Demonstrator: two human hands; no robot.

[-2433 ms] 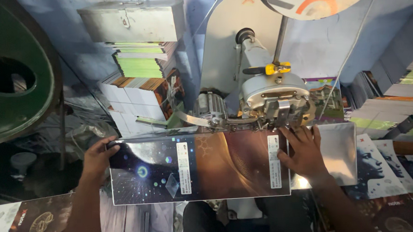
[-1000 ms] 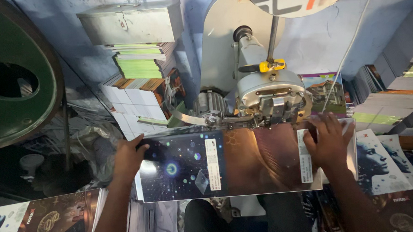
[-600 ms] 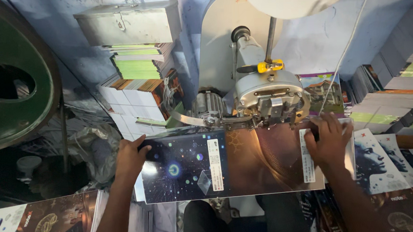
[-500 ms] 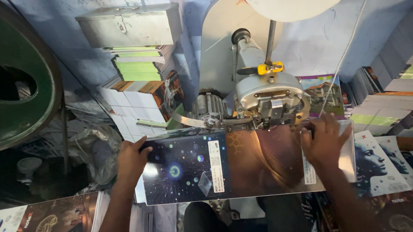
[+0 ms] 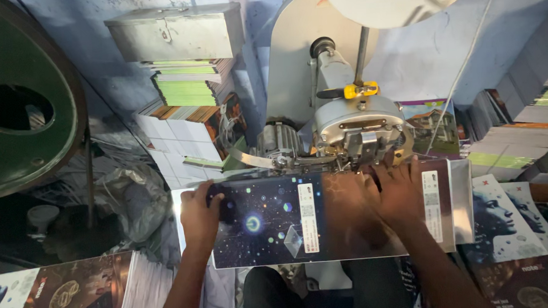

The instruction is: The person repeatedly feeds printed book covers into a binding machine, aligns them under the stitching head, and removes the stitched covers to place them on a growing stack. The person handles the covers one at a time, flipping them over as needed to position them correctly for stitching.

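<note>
My left hand (image 5: 198, 214) clamps cover (image 5: 326, 216) edge | my right hand (image 5: 394, 192) flat, fingers spread, on cover | under stitching machine (image 5: 353, 129)

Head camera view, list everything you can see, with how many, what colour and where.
opened cover sheet: one, dark starry print and brown, lying flat below the machine head
stitching machine: one, grey metal with a yellow clip, centre
metal box: one, grey, top left on a shelf
stacked booklets: one pile, green-edged, under the box
large wheel: one, green, far left
printed covers: piles, brown, bottom left
left hand: gripping the sheet's left edge
right hand: flat on the sheet's right half
</note>
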